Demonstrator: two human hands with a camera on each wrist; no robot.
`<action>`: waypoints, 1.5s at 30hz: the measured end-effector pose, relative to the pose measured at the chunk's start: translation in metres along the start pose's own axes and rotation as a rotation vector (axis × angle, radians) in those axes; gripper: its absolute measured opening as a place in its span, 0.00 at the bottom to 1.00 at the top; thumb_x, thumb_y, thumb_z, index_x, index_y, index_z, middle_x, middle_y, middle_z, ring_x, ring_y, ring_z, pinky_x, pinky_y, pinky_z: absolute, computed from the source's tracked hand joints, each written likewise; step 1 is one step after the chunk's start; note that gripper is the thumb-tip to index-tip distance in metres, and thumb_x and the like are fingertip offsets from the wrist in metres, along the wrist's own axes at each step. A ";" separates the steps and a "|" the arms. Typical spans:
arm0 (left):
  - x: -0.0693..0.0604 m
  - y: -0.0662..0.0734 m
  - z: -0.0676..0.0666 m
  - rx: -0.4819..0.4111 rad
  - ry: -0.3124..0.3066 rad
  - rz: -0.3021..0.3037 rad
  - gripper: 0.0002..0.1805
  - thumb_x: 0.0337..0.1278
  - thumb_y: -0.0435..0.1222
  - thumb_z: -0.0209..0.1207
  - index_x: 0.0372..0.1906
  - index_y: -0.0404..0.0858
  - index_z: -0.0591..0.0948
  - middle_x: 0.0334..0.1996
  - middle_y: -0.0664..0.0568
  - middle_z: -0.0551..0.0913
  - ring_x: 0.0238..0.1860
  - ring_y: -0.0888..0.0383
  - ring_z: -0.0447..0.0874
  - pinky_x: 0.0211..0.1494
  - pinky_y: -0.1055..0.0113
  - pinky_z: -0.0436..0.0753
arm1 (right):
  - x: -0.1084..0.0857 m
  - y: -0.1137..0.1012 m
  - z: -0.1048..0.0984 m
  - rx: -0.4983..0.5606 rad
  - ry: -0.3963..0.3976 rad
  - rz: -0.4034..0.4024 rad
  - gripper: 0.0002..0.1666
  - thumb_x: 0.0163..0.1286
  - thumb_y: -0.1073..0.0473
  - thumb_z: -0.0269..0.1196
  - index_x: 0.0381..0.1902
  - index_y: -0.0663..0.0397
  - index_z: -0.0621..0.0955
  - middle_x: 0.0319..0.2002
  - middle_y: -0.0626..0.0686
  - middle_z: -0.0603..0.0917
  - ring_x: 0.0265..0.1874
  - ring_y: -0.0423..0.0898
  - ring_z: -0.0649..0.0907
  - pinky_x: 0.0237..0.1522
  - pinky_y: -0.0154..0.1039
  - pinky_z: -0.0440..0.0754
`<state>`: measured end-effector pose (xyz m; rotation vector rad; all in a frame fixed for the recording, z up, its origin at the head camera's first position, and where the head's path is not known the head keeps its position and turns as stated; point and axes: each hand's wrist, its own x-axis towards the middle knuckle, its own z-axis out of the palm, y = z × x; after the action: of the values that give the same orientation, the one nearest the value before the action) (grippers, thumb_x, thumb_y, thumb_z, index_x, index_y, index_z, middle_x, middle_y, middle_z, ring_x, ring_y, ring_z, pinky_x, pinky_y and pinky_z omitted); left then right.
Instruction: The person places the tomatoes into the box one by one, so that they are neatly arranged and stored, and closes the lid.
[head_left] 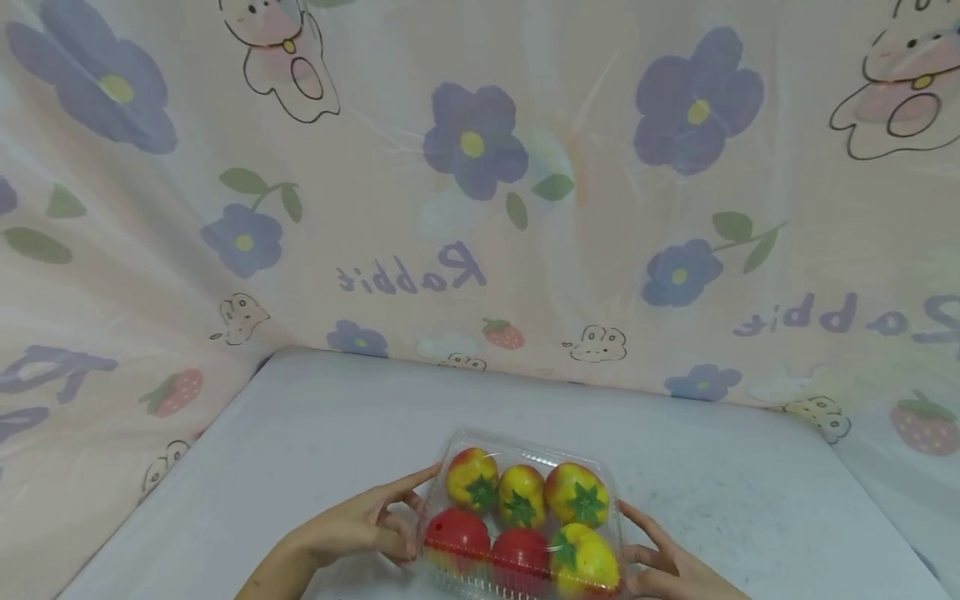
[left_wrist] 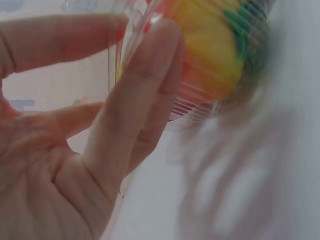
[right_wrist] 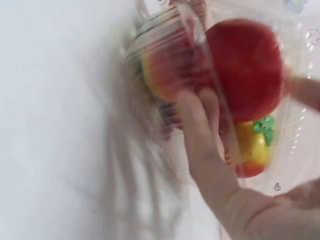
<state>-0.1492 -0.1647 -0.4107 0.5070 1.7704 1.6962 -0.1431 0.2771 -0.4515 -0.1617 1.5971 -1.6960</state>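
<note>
A clear plastic box (head_left: pixel 551 454) is between my two hands at the near side of the table, with several tomato-like fruits inside. Yellow-red ones with green star-shaped leaf tops, such as this fruit (head_left: pixel 576 493), fill the far row; two plain red fruits (head_left: pixel 459 537) and a yellow one (head_left: pixel 585 558) lie nearer. My left hand (head_left: pixel 360 525) grips the box's left side between fingers and thumb, seen close in the left wrist view. On the opposite side, my right hand (head_left: pixel 667 558) holds the box's edge. Whether the box touches the table cannot be told.
Under the box spreads a white tabletop (head_left: pixel 360 417). A hanging cloth (head_left: pixel 570 250) printed with flowers and rabbits rises behind the table and along its left side. Shadows of the hands and box fall on the white surface in both wrist views.
</note>
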 end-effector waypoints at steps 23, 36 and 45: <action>0.012 0.005 0.004 0.016 0.122 0.030 0.51 0.46 0.26 0.58 0.77 0.41 0.48 0.57 0.34 0.61 0.34 0.54 0.86 0.45 0.63 0.84 | -0.005 -0.051 0.032 0.064 0.133 0.073 0.51 0.74 0.55 0.52 0.74 0.55 0.29 0.69 0.79 0.34 0.55 0.55 0.77 0.59 0.56 0.77; 0.016 0.008 0.002 0.038 0.157 0.025 0.50 0.45 0.25 0.58 0.76 0.39 0.49 0.56 0.36 0.63 0.32 0.57 0.84 0.43 0.63 0.83 | 0.007 -0.049 0.037 -0.080 0.170 0.062 0.59 0.63 0.67 0.62 0.75 0.55 0.33 0.66 0.82 0.44 0.57 0.56 0.72 0.63 0.60 0.70; 0.015 0.014 0.002 0.108 0.177 -0.003 0.50 0.45 0.25 0.60 0.76 0.40 0.51 0.53 0.36 0.66 0.32 0.54 0.85 0.42 0.62 0.83 | 0.007 -0.046 0.045 -0.050 0.149 0.117 0.58 0.65 0.64 0.62 0.71 0.70 0.31 0.52 0.72 0.75 0.43 0.46 0.83 0.48 0.40 0.84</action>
<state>-0.1611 -0.1520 -0.3992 0.4108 1.9967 1.6946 -0.1422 0.2323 -0.4048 0.0334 1.7241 -1.6104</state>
